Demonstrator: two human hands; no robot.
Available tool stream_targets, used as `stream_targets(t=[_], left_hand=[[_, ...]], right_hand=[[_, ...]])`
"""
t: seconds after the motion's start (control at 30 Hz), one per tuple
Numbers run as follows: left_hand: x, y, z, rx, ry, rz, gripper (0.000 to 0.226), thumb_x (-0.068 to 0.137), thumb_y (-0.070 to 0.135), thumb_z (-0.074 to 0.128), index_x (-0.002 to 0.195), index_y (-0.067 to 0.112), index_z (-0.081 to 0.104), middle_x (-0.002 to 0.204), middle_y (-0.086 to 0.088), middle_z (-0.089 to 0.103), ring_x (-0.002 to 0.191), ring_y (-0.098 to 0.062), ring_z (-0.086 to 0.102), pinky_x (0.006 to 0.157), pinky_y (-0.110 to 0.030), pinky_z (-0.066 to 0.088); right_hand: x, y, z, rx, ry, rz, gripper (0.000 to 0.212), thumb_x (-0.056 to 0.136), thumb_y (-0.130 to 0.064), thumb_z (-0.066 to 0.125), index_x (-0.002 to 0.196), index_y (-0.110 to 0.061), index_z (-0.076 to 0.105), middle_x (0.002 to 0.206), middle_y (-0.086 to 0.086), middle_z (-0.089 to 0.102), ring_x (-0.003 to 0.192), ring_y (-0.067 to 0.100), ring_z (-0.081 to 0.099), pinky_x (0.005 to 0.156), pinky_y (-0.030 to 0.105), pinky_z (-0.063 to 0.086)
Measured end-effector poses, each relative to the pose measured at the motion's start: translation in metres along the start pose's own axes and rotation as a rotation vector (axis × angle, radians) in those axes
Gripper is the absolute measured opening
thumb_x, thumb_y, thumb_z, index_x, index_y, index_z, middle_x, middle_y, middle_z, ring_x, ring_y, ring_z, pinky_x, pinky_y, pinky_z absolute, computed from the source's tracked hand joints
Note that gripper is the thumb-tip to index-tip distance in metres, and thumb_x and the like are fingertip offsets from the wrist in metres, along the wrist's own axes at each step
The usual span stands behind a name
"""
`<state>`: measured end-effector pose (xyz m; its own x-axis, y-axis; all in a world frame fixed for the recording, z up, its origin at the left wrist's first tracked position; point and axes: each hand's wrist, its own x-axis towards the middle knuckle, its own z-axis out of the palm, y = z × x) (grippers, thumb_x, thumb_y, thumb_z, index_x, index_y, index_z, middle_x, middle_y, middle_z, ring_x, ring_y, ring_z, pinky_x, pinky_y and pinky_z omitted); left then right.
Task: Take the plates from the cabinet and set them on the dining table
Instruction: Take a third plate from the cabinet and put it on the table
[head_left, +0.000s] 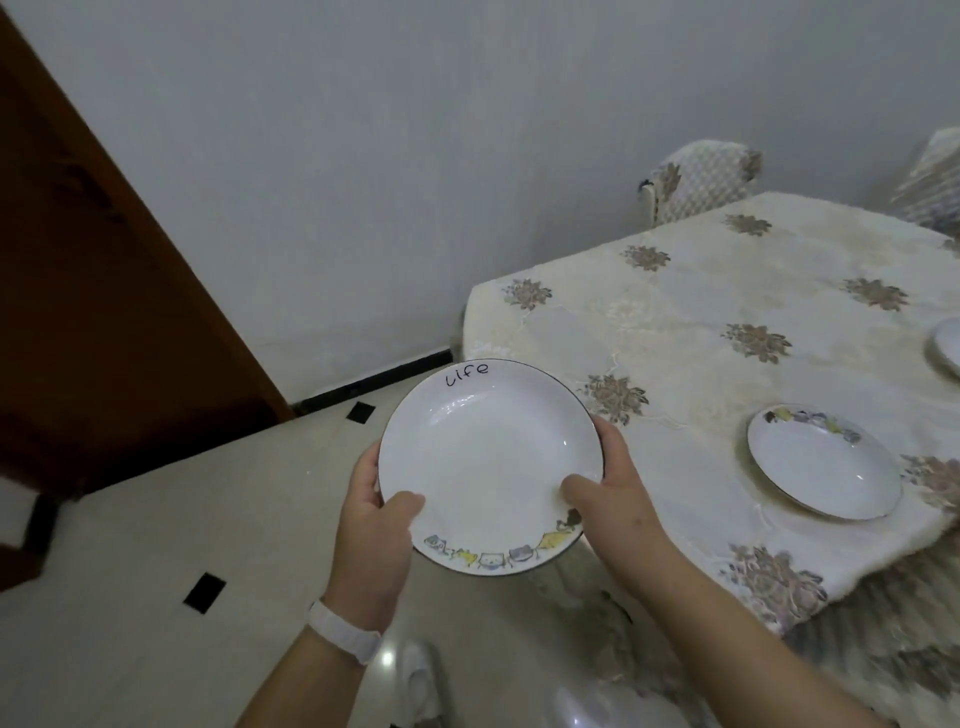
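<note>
Left hand (374, 519) and right hand (608, 499) are gripping a white plate (488, 457) by opposite edges, thumbs lying over the rim onto its inner face, fingers curling underneath where they are hidden. A white wristband (343, 631) is sitting on the left wrist. The plate is hanging level above the tiled floor (156, 519), just short of the near corner of the counter (675, 322), with cartoon animals along its near rim and "Life" written on the far one.

By my reading the carrying step is under way: this plate is out of the cabinet and not yet set down. Beyond the right hand a second plate (826, 467) is lying on the flowered cloth near the counter's front edge, and a third plate (948, 345) is showing partly at the right border, farther back.

The next move is calling for a swing rightward over the cloth, a bare patch apart from those two, a level lowering, then fingers sliding out from beneath. Farthest off, covered chairs (701, 182) are standing by the grey wall.
</note>
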<state>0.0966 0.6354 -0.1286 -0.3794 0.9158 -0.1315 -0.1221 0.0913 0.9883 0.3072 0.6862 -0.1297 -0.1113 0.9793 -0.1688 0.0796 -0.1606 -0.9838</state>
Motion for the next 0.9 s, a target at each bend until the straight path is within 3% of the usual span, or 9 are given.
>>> stream_targets(t=[0.1, 0.3, 0.5, 0.6, 0.7, 0.9], left_hand=[[0.044, -0.006, -0.028, -0.034, 0.038, -0.022, 0.059, 0.071, 0.007, 0.053, 0.117, 0.044, 0.06, 0.11, 0.007, 0.071, 0.098, -0.019, 0.069, 0.072, -0.037, 0.057], [0.157, 0.007, -0.086, -0.082, 0.003, -0.024, 0.062, 0.068, 0.007, 0.051, 0.117, 0.045, 0.06, 0.109, 0.007, 0.071, 0.097, -0.018, 0.069, 0.063, -0.028, 0.055], [0.264, 0.039, -0.135, -0.044, -0.048, 0.007, 0.063, 0.069, 0.006, 0.051, 0.121, 0.04, 0.059, 0.113, 0.006, 0.071, 0.101, -0.017, 0.068, 0.067, -0.028, 0.055], [0.308, 0.042, -0.134, -0.018, -0.089, 0.015, 0.061, 0.067, 0.005, 0.051, 0.118, 0.038, 0.062, 0.112, 0.005, 0.071, 0.103, -0.018, 0.067, 0.073, -0.03, 0.053], [0.344, 0.037, -0.118, -0.012, -0.145, -0.008, 0.062, 0.067, 0.006, 0.052, 0.118, 0.041, 0.062, 0.115, 0.005, 0.07, 0.102, -0.014, 0.067, 0.069, -0.024, 0.054], [0.411, 0.024, -0.069, 0.047, -0.303, -0.065, 0.064, 0.069, 0.004, 0.05, 0.116, 0.046, 0.061, 0.113, 0.01, 0.07, 0.099, -0.011, 0.067, 0.066, -0.024, 0.055]], right_hand=[[0.04, -0.002, 0.037, -0.025, -0.042, 0.002, 0.064, 0.065, -0.015, 0.05, 0.107, -0.063, 0.044, 0.098, -0.035, 0.06, 0.086, -0.004, 0.062, 0.055, 0.014, 0.049], [0.133, -0.02, 0.127, -0.022, -0.044, -0.01, 0.062, 0.063, -0.016, 0.051, 0.11, -0.055, 0.048, 0.098, -0.029, 0.064, 0.086, 0.001, 0.064, 0.057, 0.016, 0.049], [0.212, -0.041, 0.199, -0.036, -0.008, -0.018, 0.063, 0.063, -0.018, 0.052, 0.105, -0.066, 0.046, 0.1, -0.033, 0.061, 0.087, -0.003, 0.062, 0.058, 0.017, 0.05], [0.237, -0.042, 0.211, -0.025, 0.05, 0.015, 0.063, 0.064, -0.02, 0.052, 0.105, -0.067, 0.043, 0.1, -0.037, 0.059, 0.087, -0.006, 0.061, 0.061, 0.021, 0.051], [0.261, -0.04, 0.206, -0.024, 0.125, 0.066, 0.063, 0.065, -0.02, 0.052, 0.1, -0.072, 0.043, 0.099, -0.035, 0.061, 0.085, -0.003, 0.063, 0.058, 0.019, 0.051], [0.318, -0.028, 0.181, 0.09, 0.266, 0.126, 0.06, 0.063, -0.017, 0.05, 0.108, -0.057, 0.048, 0.106, -0.024, 0.061, 0.099, 0.01, 0.062, 0.063, 0.026, 0.052]])
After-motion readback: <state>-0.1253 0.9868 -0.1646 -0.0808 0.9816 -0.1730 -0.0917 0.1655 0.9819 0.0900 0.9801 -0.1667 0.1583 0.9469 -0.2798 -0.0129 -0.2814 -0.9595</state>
